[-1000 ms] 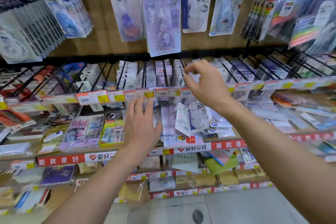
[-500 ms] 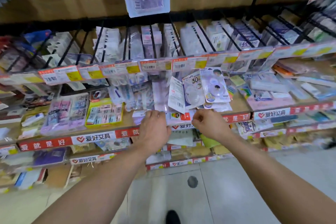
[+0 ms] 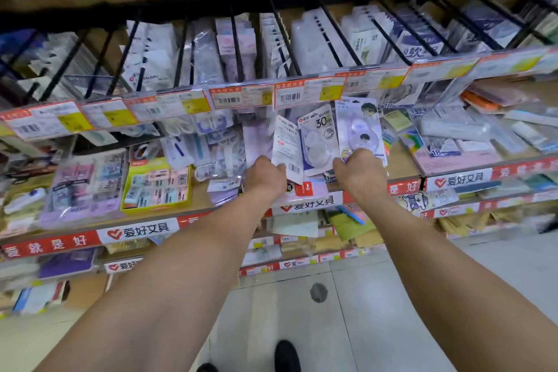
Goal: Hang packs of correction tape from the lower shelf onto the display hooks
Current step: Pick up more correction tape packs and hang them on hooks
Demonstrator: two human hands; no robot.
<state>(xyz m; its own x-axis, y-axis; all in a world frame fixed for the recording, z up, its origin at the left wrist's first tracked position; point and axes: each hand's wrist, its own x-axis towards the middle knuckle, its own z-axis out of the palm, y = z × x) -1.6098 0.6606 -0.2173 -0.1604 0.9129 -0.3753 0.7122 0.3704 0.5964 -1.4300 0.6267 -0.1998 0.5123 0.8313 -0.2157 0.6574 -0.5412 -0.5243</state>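
Note:
Both hands are down at the lower shelf [image 3: 302, 207], at a heap of correction tape packs. My left hand [image 3: 265, 176] grips the bottom of a white pack [image 3: 286, 148] that shows its barcode back. A pack marked 30m [image 3: 317, 139] stands between the hands. My right hand [image 3: 357, 174] grips the bottom of a purple and white pack [image 3: 359, 127] with a cartoon figure. Above them, black display hooks [image 3: 282, 36] carry rows of packs behind a strip of price tags [image 3: 290, 95].
A yellow box of erasers [image 3: 157, 184] and purple packs lie on the shelf to the left. Flat stationery packs [image 3: 453, 142] fill the shelf on the right. Lower shelves with red labels run beneath. Grey floor tiles and my shoes show below.
Both hands dropped from the hook row to the lower shelf and closed on packs. The view tilted downward and moved closer to the shelf.

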